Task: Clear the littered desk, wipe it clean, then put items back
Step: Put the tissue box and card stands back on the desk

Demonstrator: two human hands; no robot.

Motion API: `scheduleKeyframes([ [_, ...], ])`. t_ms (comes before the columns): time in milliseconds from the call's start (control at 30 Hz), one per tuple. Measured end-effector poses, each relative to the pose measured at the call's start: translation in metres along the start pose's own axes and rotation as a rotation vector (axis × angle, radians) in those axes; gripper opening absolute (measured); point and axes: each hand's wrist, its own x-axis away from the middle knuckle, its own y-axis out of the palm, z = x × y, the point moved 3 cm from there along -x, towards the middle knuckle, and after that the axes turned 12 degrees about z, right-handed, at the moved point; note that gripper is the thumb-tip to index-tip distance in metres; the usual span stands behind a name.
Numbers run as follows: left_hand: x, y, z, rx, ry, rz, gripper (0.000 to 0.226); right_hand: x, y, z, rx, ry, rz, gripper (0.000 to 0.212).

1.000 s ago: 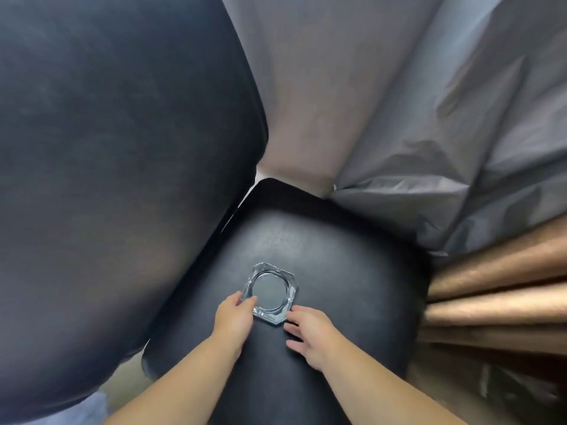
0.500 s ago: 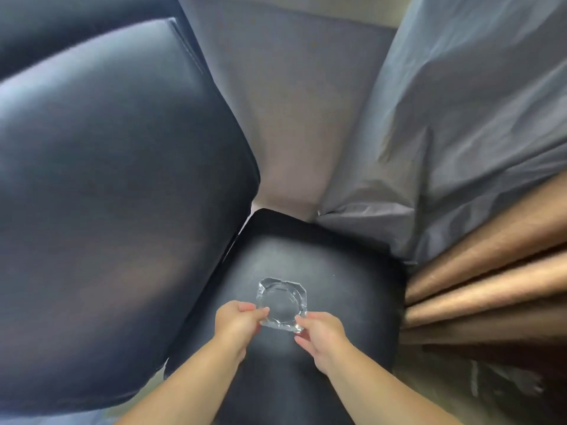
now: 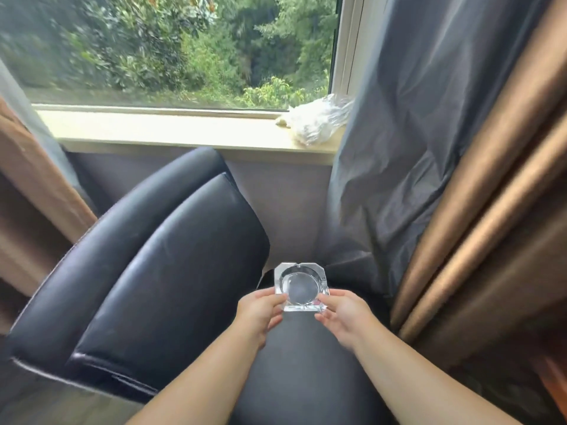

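Ashtray [image 3: 301, 286] pinched between left hand [image 3: 260, 314] and right hand [image 3: 344, 317]; apparently above seat [image 3: 306, 381]

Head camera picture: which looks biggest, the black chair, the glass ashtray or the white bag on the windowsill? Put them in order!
1. black chair, by far largest.
2-3. white bag and glass ashtray look nearly alike; the bag is farther away, so no ranking.
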Motion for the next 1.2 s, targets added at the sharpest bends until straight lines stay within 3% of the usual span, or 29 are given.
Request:
scheduleKeyframes([
  [300,0.059,0.042,0.001,-0.149,0.081,-0.161,0.018,0.054,-0.068,-0.02,-0.153,-0.101,0.144,0.011],
  [533,0.122,0.098,-0.033,-0.298,0.116,-0.311,0.018,0.091,-0.162,-0.012,-0.292,-0.118,0.299,0.024],
  [967,0.298,0.238,-0.162,-0.561,0.147,-0.633,0.016,0.195,-0.402,0.031,-0.603,-0.172,0.623,0.014],
  [1200,0.402,0.282,-0.243,-0.685,0.162,-0.797,0.009,0.261,-0.511,0.078,-0.745,-0.197,0.794,0.022],
])
